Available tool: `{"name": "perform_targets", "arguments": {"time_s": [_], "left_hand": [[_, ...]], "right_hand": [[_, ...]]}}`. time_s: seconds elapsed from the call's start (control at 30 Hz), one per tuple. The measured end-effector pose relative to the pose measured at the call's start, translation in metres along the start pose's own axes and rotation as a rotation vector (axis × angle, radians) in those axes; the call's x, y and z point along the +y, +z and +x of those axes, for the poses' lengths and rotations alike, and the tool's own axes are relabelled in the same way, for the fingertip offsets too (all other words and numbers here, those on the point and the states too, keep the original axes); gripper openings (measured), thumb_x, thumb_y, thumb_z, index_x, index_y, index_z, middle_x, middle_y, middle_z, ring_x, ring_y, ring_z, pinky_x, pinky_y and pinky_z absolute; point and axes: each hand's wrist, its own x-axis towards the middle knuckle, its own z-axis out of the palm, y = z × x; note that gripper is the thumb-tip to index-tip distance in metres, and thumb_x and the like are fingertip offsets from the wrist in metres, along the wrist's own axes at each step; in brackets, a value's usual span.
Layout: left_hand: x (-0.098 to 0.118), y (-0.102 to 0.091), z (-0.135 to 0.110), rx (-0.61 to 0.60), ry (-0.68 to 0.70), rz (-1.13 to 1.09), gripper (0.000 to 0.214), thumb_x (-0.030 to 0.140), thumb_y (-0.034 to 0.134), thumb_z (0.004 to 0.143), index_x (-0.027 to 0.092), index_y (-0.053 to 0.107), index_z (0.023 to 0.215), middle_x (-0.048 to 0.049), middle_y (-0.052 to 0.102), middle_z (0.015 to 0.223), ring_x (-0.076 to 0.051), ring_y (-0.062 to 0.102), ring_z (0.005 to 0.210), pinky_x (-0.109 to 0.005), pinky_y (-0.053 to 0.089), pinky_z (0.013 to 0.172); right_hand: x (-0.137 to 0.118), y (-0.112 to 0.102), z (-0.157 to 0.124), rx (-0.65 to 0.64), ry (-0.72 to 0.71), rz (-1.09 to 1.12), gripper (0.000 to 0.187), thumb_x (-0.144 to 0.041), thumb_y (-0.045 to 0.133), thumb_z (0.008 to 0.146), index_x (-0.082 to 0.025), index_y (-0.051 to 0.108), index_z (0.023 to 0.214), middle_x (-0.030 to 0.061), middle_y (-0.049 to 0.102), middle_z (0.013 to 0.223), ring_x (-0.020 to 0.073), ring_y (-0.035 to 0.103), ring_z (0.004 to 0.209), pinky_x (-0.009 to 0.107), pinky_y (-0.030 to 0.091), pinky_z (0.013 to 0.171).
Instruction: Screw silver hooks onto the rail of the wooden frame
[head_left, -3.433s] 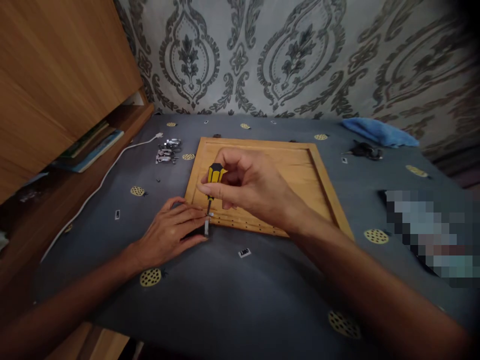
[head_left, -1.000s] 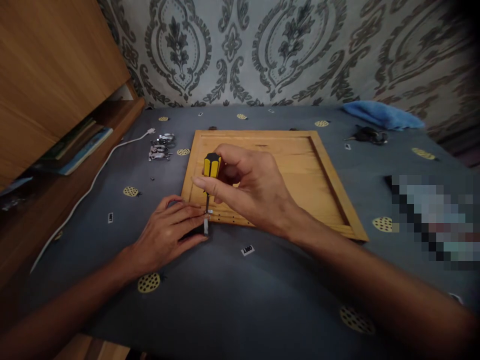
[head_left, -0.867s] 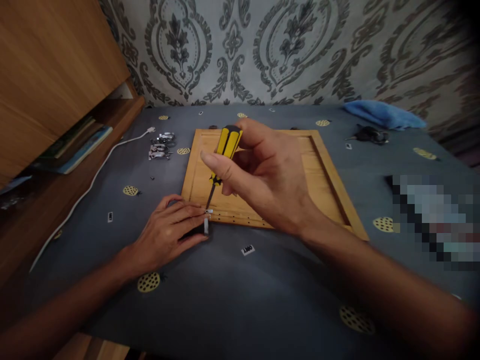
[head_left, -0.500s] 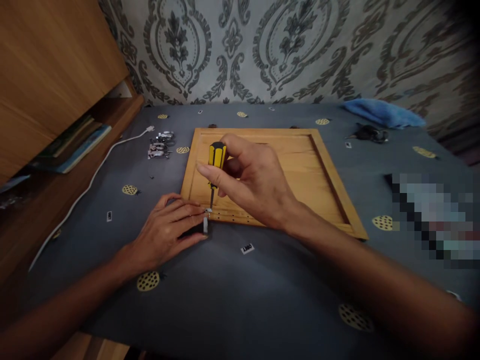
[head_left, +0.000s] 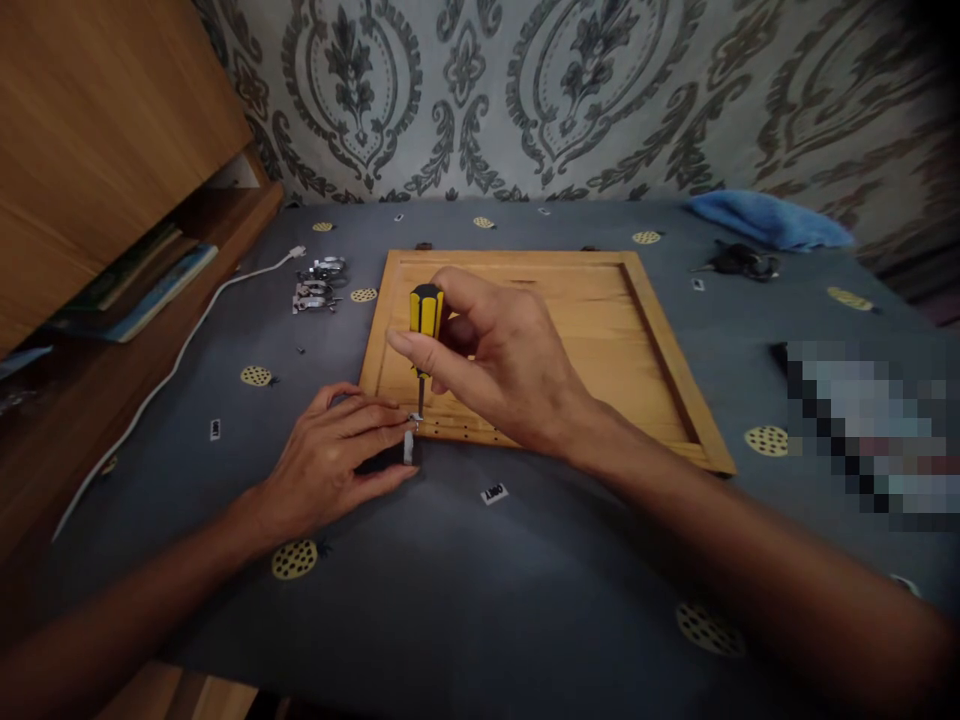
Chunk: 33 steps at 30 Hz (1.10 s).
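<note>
My right hand [head_left: 502, 355] grips a yellow and black screwdriver [head_left: 426, 315], held upright with its shaft pointing down. The tip meets a small metal hinge [head_left: 409, 447] at the near left corner of a framed wooden panel [head_left: 517, 270]. My left hand [head_left: 337, 440] presses the hinge against that corner, its fingers above and its thumb below. Most of the hinge is hidden under those fingers. A row of small dark holes runs along the panel's near edge.
More metal hinges [head_left: 319, 285] lie left of the panel, with a tiny screw [head_left: 301, 350] nearby. A white cable [head_left: 187, 345] runs along the left. At the right are a blue cloth [head_left: 772, 220], a dark object [head_left: 739, 261] and a blurred-out item [head_left: 862, 420].
The view has shifted slightly. Both hands keep their places at the panel corner, and the screwdriver stays upright on the hinge.
</note>
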Motion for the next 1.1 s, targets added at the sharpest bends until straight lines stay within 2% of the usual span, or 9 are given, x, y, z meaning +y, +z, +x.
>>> {"name": "perform_targets", "arguments": {"time_s": [0.2,0.4,0.63,0.8,0.93,1.03,1.1], "left_hand": [[0.0004,-0.0003,0.0001,-0.009,-0.015,-0.008,0.023,0.033,0.067,0.095,0.022,0.068,0.114,-0.0031,0.077,0.107,-0.020,0.072,0.098,-0.043,0.047,0.097],[-0.0013,0.0014,-0.0029,0.016,0.005,0.000,0.023,0.034,0.066,0.096,0.020,0.067,0.114,-0.0064,0.075,0.110,-0.020,0.072,0.098,-0.043,0.048,0.098],[-0.0015,0.0004,-0.0036,0.025,0.023,-0.013,0.018,0.030,0.067,0.095,0.018,0.066,0.108,-0.0085,0.074,0.111,-0.021,0.071,0.102,-0.045,0.048,0.102],[0.0003,0.0001,-0.0036,-0.010,-0.025,-0.007,0.020,0.035,0.066,0.096,0.018,0.058,0.103,-0.0082,0.073,0.106,-0.022,0.071,0.101,-0.047,0.049,0.101],[0.0012,-0.0016,-0.0026,-0.022,-0.072,-0.010,0.027,0.045,0.064,0.096,0.020,0.052,0.094,-0.0094,0.072,0.106,-0.024,0.069,0.097,-0.047,0.050,0.093],[0.0015,-0.0032,-0.0015,-0.032,-0.135,-0.017,0.035,0.053,0.062,0.095,0.020,0.050,0.093,-0.0102,0.071,0.107,-0.026,0.067,0.094,-0.043,0.049,0.081],[0.0017,-0.0039,-0.0009,-0.032,-0.155,-0.022,0.037,0.056,0.061,0.094,0.020,0.051,0.093,-0.0095,0.071,0.106,-0.026,0.066,0.093,-0.043,0.048,0.079]], "right_hand": [[-0.0001,-0.0010,0.0006,-0.019,-0.036,-0.039,0.044,-0.043,0.064,0.094,-0.025,0.030,0.073,-0.0037,0.047,0.066,0.0122,0.043,0.061,0.030,0.032,0.057],[0.0020,-0.0009,0.0017,-0.030,-0.030,-0.020,0.045,-0.035,0.066,0.094,-0.024,0.029,0.072,-0.0042,0.048,0.066,0.0111,0.042,0.060,0.030,0.031,0.057],[0.0024,-0.0004,0.0015,-0.017,-0.057,-0.054,0.044,-0.036,0.065,0.095,-0.024,0.030,0.072,-0.0044,0.046,0.066,0.0107,0.040,0.059,0.030,0.032,0.057],[0.0017,-0.0007,0.0015,-0.025,-0.058,-0.062,0.045,-0.037,0.065,0.095,-0.024,0.029,0.071,-0.0048,0.045,0.064,0.0109,0.038,0.057,0.030,0.030,0.056],[0.0010,-0.0013,0.0015,-0.034,-0.062,-0.064,0.045,-0.036,0.065,0.095,-0.025,0.029,0.072,-0.0045,0.047,0.065,0.0115,0.040,0.058,0.031,0.031,0.057],[0.0010,-0.0013,0.0015,-0.035,-0.075,-0.061,0.043,-0.033,0.065,0.094,-0.024,0.030,0.072,-0.0045,0.047,0.065,0.0114,0.041,0.058,0.030,0.030,0.057],[0.0015,-0.0011,0.0016,-0.032,-0.087,-0.063,0.042,-0.030,0.065,0.094,-0.024,0.030,0.072,-0.0047,0.048,0.066,0.0109,0.042,0.058,0.030,0.030,0.057]]}}
